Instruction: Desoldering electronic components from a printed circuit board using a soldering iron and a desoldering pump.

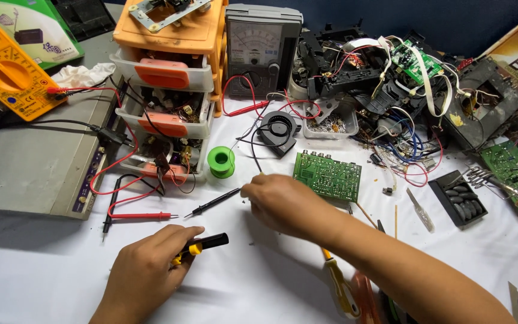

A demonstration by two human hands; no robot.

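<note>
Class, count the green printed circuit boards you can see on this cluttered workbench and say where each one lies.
3: one green printed circuit board beside the right hand, a smaller one atop the wire heap behind, another at the right edge. Others may be buried.

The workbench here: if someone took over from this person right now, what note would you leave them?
Left hand: closed on a black-and-yellow tool, resting on the white table.
Right hand: pinching the end of a black probe lying on the table.
Green circuit board lies just past the right hand; green solder spool beside the parts drawers. Red probe lies unused.
Done: tools picked up. Left: neither tool is touching the board yet.
</note>
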